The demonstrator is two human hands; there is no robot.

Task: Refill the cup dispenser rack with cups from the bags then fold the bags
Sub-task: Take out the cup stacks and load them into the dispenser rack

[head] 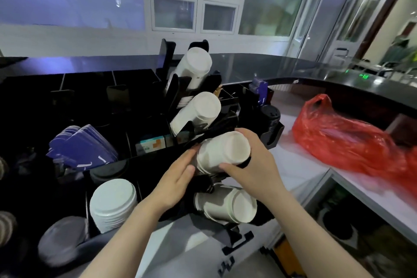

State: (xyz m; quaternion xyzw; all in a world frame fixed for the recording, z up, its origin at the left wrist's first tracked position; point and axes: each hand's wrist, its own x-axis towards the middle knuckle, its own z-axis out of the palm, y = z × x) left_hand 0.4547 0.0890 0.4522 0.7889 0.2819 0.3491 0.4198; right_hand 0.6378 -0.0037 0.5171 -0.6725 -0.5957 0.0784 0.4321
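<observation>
A black tiered cup dispenser rack [173, 88] stands in the middle, with stacks of white paper cups lying tilted in its slots. My right hand [255, 165] grips the third stack of cups [223, 151] from the right side and below. Straight fingers of my left hand [178, 176] press against that stack's left side. Another stack [196, 67] fills the top slot, one [198, 113] sits below it, and the lowest stack [228, 205] lies under my hands. A red plastic bag [347, 140] lies on the white counter [300, 165] to the right.
A stack of white lids [112, 203] stands at the lower left. Blue cup sleeves [81, 149] sit in a black organiser [67, 88] at left. Black lids [269, 117] stand right of the rack. A dark curved bar top [338, 79] runs behind.
</observation>
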